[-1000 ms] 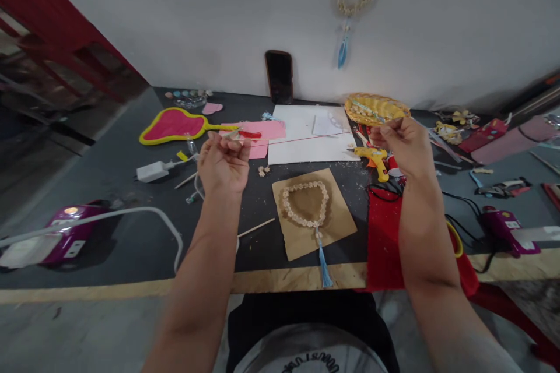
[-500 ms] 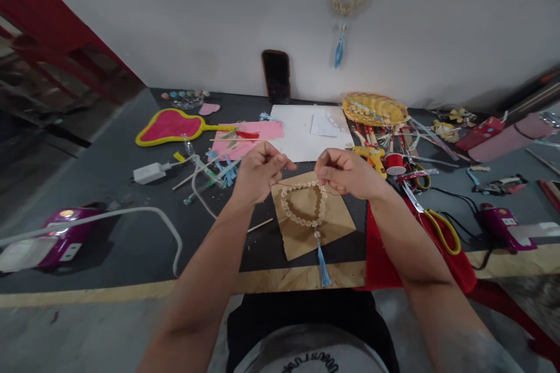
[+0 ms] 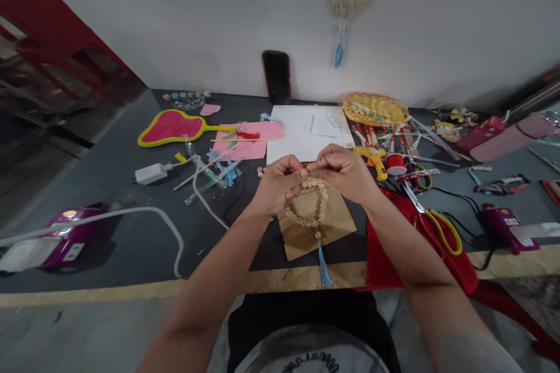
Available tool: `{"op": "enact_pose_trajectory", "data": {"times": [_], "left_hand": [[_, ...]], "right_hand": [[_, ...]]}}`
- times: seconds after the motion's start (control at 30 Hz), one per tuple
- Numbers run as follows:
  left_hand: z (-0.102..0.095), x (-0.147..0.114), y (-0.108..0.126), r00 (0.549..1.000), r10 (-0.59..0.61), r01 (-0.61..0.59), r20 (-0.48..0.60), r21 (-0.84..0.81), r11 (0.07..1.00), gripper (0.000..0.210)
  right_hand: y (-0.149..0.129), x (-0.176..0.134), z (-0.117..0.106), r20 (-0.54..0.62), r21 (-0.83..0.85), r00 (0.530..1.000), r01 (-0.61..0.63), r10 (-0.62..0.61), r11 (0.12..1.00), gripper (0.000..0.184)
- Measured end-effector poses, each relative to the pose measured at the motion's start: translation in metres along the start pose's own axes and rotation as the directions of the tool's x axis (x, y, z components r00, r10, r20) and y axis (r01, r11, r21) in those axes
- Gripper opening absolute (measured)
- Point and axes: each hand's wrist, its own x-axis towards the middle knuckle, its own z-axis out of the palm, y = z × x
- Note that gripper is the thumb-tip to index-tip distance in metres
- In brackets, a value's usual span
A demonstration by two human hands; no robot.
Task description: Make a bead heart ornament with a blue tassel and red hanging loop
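Above a sheet of brown cardboard (image 3: 339,227), my left hand (image 3: 279,185) and my right hand (image 3: 343,173) meet with their fingertips almost touching. Both are closed in a pinch on a thin red thread (image 3: 315,188), part of which shows just under the fingers. The ends between the fingertips are too fine to make out. Below them on the cardboard lies a heart-shaped garland of small cream pieces (image 3: 322,208), its upper left side partly covered by my left hand. A blue tassel (image 3: 324,268) hangs from its bottom over the wooden table edge.
Right of my hands are a yellow glue gun (image 3: 371,158), a red thread spool (image 3: 395,163), yellow-handled scissors (image 3: 446,234) and red cloth (image 3: 385,250). A wicker basket (image 3: 401,112) and phone (image 3: 277,77) stand behind. A white cable (image 3: 170,227) crosses the left side.
My hands have come together from apart, the left moving right and slightly down. The red thread, earlier stretched between them, now shows as a short slack piece beneath the fingers.
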Motion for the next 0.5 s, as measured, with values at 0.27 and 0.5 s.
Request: {"op": "enact_pose_trajectory", "data": {"times": [0.27,0.5], "left_hand": [[0.0017,-0.0021,-0.0006,0.990,0.135,-0.134,-0.043,0.016,0.991,0.048],[-0.0001,-0.0053,0.0040,0.997,0.068,-0.071,0.047,0.059,0.996,0.048]], "right_hand": [[-0.0021,0.0020,0.0019,0.042,0.165,0.997,-0.076,0.070,0.983,0.026],[-0.0097,-0.0001,-0.0033,0.120,0.166,0.979,-0.181,0.162,0.969,0.028]]}}
